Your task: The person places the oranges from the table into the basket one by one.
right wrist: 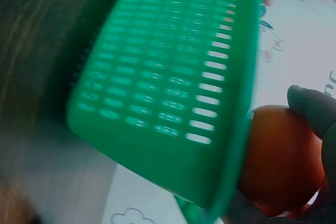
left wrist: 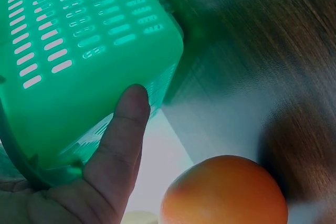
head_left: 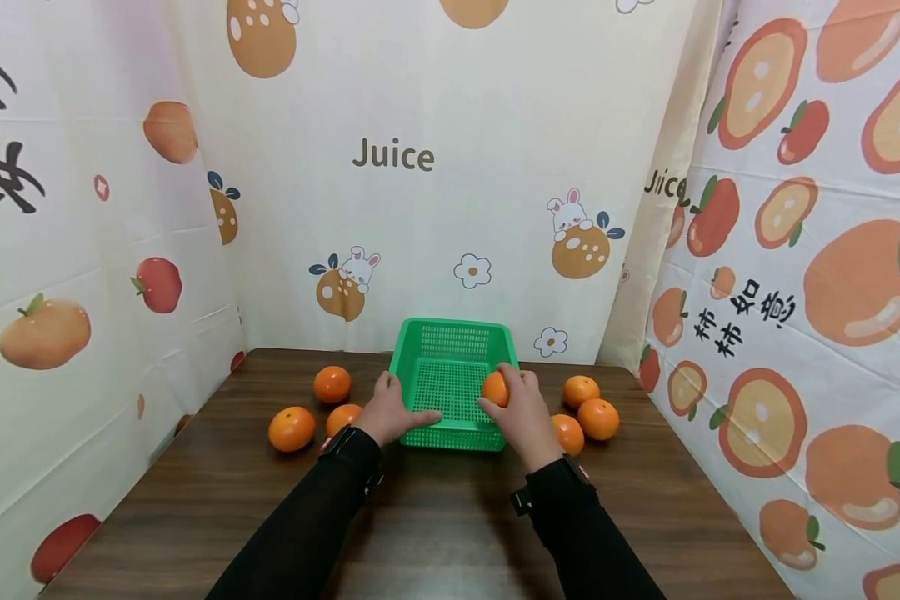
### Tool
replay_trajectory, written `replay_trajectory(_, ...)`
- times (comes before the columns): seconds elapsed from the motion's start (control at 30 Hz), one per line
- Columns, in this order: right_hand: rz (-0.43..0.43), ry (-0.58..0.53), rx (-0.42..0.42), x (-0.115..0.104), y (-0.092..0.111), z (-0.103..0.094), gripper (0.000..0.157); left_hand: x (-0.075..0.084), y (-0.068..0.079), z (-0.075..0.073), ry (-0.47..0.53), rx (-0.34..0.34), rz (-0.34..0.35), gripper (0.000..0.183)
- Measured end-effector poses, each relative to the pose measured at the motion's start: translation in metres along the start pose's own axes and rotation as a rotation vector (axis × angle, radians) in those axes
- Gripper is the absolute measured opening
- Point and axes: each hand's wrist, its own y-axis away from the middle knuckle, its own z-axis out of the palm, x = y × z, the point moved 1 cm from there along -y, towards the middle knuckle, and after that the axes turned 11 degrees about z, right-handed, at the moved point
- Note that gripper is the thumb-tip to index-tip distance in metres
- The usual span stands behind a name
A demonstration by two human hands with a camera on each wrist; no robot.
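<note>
A green plastic basket [head_left: 450, 437] with slotted walls is at the far middle of the table. My left hand [head_left: 392, 410] grips its left front corner, the thumb lying over the front rim. In the left wrist view, one finger [left wrist: 123, 129] runs along the outside of the basket wall. My right hand [head_left: 527, 412] holds an orange [head_left: 496, 388] between thumb and fingers, over the right part of the basket. From the right wrist view, that orange [right wrist: 281, 161] is close beside the basket's rim.
Left of the basket are three oranges [head_left: 292, 429], the nearest to the basket partly behind my left hand. Three more oranges [head_left: 598, 419] cluster right of my right hand. Printed cloth [head_left: 450, 225] hangs behind and on both sides of the brown wooden table [head_left: 435, 517].
</note>
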Motion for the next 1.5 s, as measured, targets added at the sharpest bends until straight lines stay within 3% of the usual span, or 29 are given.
replay_trajectory(0.47,-0.016,-0.022,0.04,0.01,-0.022,0.018,0.073,0.002,0.005,0.001,0.006,0.012,0.034,0.131)
replay_trajectory(0.77,-0.074,0.085,0.103,0.009,-0.03,0.031,0.069,0.002,0.006,0.008,-0.005,0.024,0.025,0.129)
replay_trajectory(1.03,-0.119,0.187,0.111,0.002,-0.034,0.035,0.067,0.002,0.005,0.001,-0.01,0.026,0.04,0.13)
replay_trajectory(1.2,-0.126,0.232,0.083,-0.003,-0.039,0.033,0.065,0.006,0.003,-0.005,0.007,0.025,0.062,0.127)
replay_trajectory(1.5,-0.108,0.329,-0.025,-0.007,-0.038,0.035,0.062,0.003,0.004,-0.003,0.018,0.009,0.026,0.128)
